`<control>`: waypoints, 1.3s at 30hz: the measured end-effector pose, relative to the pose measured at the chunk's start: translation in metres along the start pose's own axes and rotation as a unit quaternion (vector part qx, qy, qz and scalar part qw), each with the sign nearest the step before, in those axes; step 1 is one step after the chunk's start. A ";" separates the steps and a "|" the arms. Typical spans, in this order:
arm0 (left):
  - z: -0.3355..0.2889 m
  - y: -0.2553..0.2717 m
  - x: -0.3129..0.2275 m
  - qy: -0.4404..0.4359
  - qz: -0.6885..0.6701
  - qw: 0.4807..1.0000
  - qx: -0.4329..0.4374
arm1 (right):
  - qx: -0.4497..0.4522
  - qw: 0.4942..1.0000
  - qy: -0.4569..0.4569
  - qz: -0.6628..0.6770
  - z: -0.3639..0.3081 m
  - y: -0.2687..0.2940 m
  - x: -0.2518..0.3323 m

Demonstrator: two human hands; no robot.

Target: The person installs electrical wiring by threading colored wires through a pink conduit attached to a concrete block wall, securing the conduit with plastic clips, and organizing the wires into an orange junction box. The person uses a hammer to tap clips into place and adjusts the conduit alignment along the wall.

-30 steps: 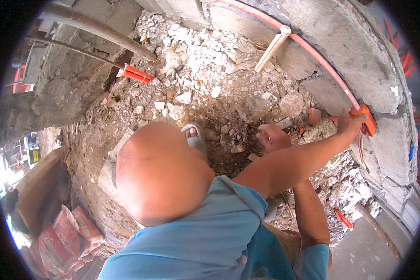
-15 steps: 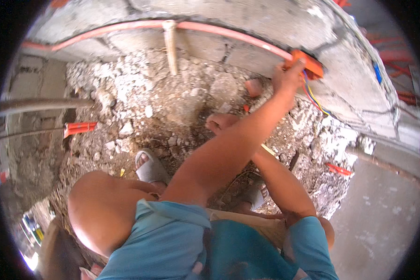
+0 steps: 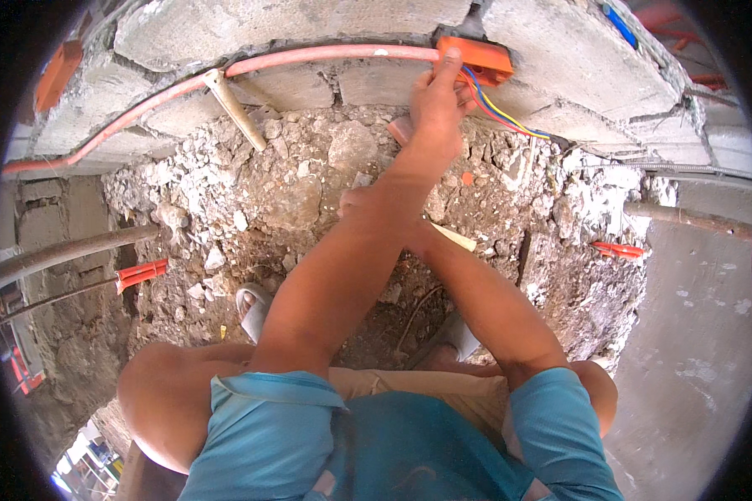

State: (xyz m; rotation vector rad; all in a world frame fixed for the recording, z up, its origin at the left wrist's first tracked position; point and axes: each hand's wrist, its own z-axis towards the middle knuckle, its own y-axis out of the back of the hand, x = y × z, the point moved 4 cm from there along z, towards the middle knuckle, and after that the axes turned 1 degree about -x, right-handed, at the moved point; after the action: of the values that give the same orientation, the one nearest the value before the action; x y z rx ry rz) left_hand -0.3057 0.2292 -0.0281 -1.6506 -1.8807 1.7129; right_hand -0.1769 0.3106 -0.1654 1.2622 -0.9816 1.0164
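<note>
My left hand point(image 3: 439, 104) reaches up to an orange electrical box point(image 3: 491, 60) set against the block wall. Its thumb presses on the box's left end, beside the pink conduit point(image 3: 334, 53), and the fingers curl beneath. Red, blue and yellow wires point(image 3: 510, 117) hang out of the box past these fingers. Below, my right arm crosses under the left forearm. Only part of my right hand point(image 3: 354, 199) shows, its fingers curled low over the rubble; what they hold, if anything, is hidden. A pale yellowish strip point(image 3: 453, 236) lies by the right wrist.
A pale stake point(image 3: 238, 113) leans against the wall under the conduit. Broken stones and soil point(image 3: 292, 200) cover the ground. Poles point(image 3: 75, 250) and red tube ends point(image 3: 142, 274) jut in at left. More red tubes point(image 3: 618, 250) lie near the concrete slab point(image 3: 685, 351) at right.
The view has turned, so the wall, box and conduit sit further left and higher. My left hand stays on the box's left end. My right hand remains low under the left forearm.
</note>
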 end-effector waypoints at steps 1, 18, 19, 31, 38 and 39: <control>-0.001 0.003 0.002 0.001 0.002 1.000 0.008 | -0.007 0.999 -0.016 0.037 -0.002 -0.001 -0.014; -0.213 0.043 -0.349 0.113 0.928 0.216 0.281 | -0.012 0.989 -0.075 -0.126 0.090 0.011 0.085; -0.254 0.046 -0.396 0.068 0.905 0.358 0.218 | -0.014 0.987 -0.092 -0.130 0.092 0.010 0.090; -0.606 0.508 -0.369 -0.214 0.393 0.598 -0.665 | 0.111 0.971 -0.170 -0.123 0.079 -0.011 0.048; -0.508 0.511 -0.333 -0.004 0.498 0.693 -0.522 | 0.162 0.953 -0.034 -0.253 0.138 -0.012 0.104; -0.485 0.506 -0.337 0.069 0.538 0.704 -0.458 | 0.181 0.942 -0.015 -0.281 0.138 -0.003 0.112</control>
State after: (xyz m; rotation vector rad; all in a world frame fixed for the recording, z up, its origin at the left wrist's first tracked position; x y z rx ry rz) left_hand 0.4701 0.1770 -0.0539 -3.6446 -1.8639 0.4926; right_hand -0.1465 0.1789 -0.0503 1.7383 -0.4100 0.7370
